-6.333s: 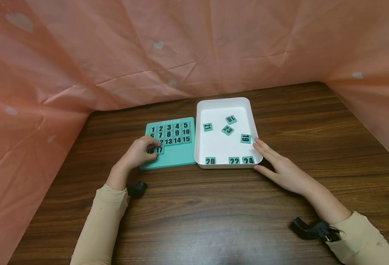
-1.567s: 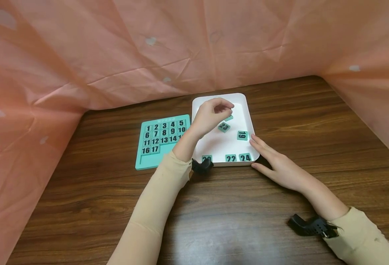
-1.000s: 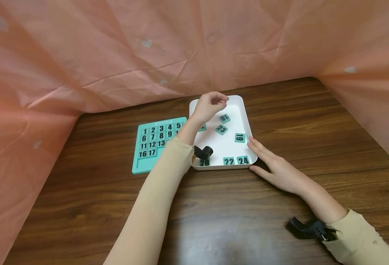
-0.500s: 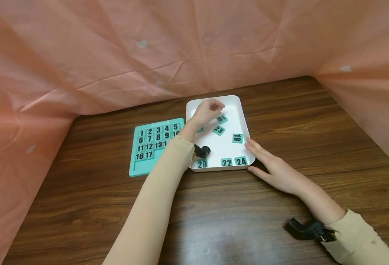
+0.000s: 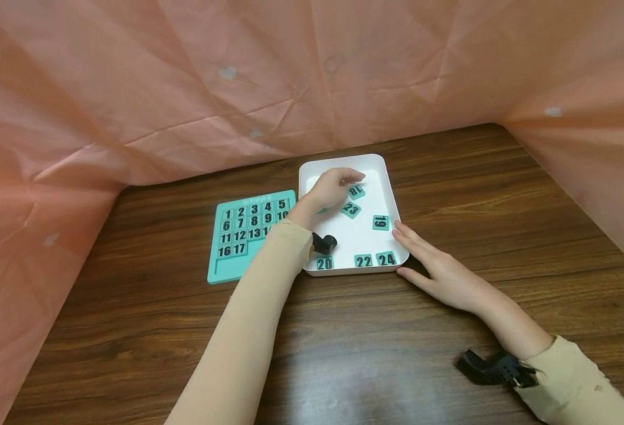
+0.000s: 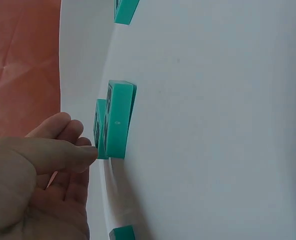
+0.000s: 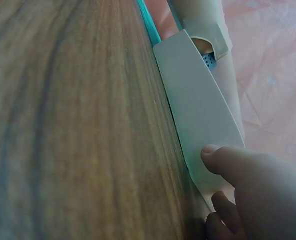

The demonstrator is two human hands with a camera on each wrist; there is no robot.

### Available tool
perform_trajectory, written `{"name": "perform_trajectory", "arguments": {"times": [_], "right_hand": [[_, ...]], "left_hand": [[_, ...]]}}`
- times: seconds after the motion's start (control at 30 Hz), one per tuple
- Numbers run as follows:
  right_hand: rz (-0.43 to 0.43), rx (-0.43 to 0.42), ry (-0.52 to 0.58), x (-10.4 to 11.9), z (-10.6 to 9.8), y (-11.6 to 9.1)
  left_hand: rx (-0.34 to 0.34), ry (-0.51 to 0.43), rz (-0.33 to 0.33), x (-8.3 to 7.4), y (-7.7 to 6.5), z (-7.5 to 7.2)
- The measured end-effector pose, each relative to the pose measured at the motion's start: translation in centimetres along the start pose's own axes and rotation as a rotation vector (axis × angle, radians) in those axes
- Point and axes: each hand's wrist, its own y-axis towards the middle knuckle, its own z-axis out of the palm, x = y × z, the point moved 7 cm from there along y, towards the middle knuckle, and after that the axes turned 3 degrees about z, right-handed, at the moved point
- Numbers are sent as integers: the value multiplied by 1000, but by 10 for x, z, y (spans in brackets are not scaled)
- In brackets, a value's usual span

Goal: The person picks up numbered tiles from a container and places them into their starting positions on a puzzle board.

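Observation:
My left hand (image 5: 332, 188) reaches over the white tray (image 5: 346, 241), its fingertips right at the number tile 18 (image 5: 356, 192). In the left wrist view, thumb and fingers are apart, close beside two overlapping teal tiles, the nearer tile (image 6: 118, 120) standing out in front. Tile 23 (image 5: 351, 209) lies just in front of tile 18, and tile 19 (image 5: 381, 222) nearer the right wall. Behind the left wrist, tile 21 (image 5: 322, 210) is mostly hidden. With fingers extended, my right hand (image 5: 444, 273) rests against the tray's near right corner, its thumb on the near wall.
Left of the tray lies a teal number board (image 5: 231, 269) with tiles 1 to 17 in rows, partly covered by the left forearm. Tiles 20 (image 5: 324, 263), 22 (image 5: 363, 260) and 24 (image 5: 386, 258) lie along the tray's near wall. A pink curtain (image 5: 184, 88) hangs behind the table.
My left hand has left the board near tile 17, moved right over the tray, then come down towards tile 18. The right hand has stayed at the tray's corner.

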Motion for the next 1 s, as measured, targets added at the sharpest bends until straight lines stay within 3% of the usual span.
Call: {"name": "perform_trajectory", "arguments": {"times": [0.23, 0.43, 0.57, 0.73, 1.0], "right_hand": [[1, -3, 2, 0, -1, 0], [-8, -8, -6, 0, -1, 0], [-9, -8, -7, 0, 0, 1], [-7, -4, -5, 0, 0, 1], [1, 3, 0, -1, 0, 1]], "left_hand": [[7, 14, -10, 2, 0, 2], [-29, -12, -10, 0, -2, -1], [-29, -24, -41, 2, -3, -1], [-17, -11, -84, 6, -3, 0], [-30, 31, -88, 7, -2, -1]]}}
